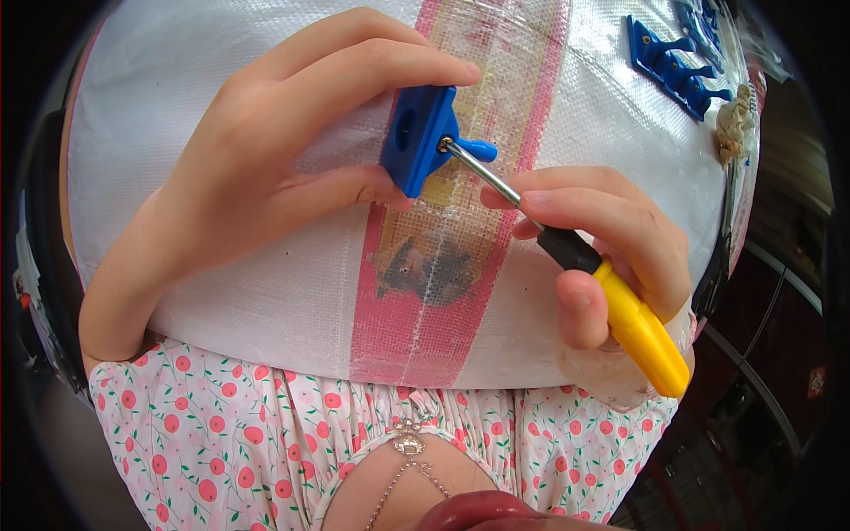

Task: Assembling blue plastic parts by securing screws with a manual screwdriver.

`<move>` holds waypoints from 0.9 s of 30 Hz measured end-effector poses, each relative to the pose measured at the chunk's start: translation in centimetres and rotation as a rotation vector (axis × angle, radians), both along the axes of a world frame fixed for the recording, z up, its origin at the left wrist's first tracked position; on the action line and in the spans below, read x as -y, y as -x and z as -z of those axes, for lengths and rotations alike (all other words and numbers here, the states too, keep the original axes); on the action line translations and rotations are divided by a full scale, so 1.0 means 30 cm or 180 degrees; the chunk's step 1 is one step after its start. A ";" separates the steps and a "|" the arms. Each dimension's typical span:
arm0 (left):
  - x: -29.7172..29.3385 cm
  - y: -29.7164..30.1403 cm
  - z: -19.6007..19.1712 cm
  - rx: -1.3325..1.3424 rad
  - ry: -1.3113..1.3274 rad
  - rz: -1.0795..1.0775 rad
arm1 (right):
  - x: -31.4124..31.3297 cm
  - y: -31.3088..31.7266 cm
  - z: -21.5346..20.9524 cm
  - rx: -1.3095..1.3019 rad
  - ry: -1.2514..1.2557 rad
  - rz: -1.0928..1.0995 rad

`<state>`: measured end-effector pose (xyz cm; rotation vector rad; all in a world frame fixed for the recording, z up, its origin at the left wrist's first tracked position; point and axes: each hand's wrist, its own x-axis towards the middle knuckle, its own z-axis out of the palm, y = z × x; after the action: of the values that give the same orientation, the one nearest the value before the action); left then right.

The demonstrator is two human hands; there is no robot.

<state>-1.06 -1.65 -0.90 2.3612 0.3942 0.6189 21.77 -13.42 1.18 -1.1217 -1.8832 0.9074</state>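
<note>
Left hand (266, 168): closed on the blue block (416, 142), index finger over the top edge, thumb under the lower corner; block lifted off the sheet, tilted, hole side toward the camera.
Right hand (602, 257): wrapped around the screwdriver (611, 292), fingertips pinching the black collar, yellow handle running out past the palm toward lower right.
Screwdriver tip: metal shaft slanting up-left, tip meeting the block's right face just beside the blue peg (476, 149); screw head itself hidden behind the tip.
Block position: upper centre of view, between both hands, above the pink stripe (390, 327) of the woven sheet (221, 292).
Sheet: white woven plastic, pink bands down the middle, a dark stained patch below the block.
Finished-looking parts (677, 66): row of blue pegged pieces lying on the sheet at upper right, well apart from the hands; a small beige clump (735, 124) beside them.
Foreground: flowered dress (221, 434) along the lower edge, thin chain at the neckline.
Step in hand: by the look of it, driving a fastener at the peg's base, tool seated and block braced.
Progress: cannot tell how far in the screw sits.
Next move calls for: shaft kept in line with the fastener, steady push while turning, firm counter-grip from the left to stop the block twisting.
Risk: tip slipping off toward the left thumb.
</note>
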 end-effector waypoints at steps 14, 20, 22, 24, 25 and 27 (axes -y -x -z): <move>-0.008 0.029 0.014 0.0241 0.0862 0.0353 | -0.008 0.032 -0.005 0.0181 -0.0219 -0.0314; -0.025 0.033 0.031 0.0331 0.1321 0.0487 | -0.009 0.037 0.003 -0.0041 -0.0148 -0.0356; -0.025 0.039 0.031 0.0372 0.1215 0.0550 | -0.009 0.041 0.000 -0.0150 -0.0050 -0.0347; -0.030 0.031 0.025 0.0400 0.1053 0.0627 | -0.008 0.045 -0.004 -0.0211 -0.0001 -0.0339; -0.031 0.027 0.023 0.0425 0.0973 0.0670 | -0.008 0.046 -0.005 -0.0212 0.0000 -0.0352; -0.028 0.025 0.024 0.0459 0.0841 0.0670 | -0.011 0.045 -0.004 -0.0207 -0.0011 -0.0395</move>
<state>-1.82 -0.82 -1.61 2.0585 0.1494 0.5936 20.41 -13.09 1.29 -0.9703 -1.9169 0.9971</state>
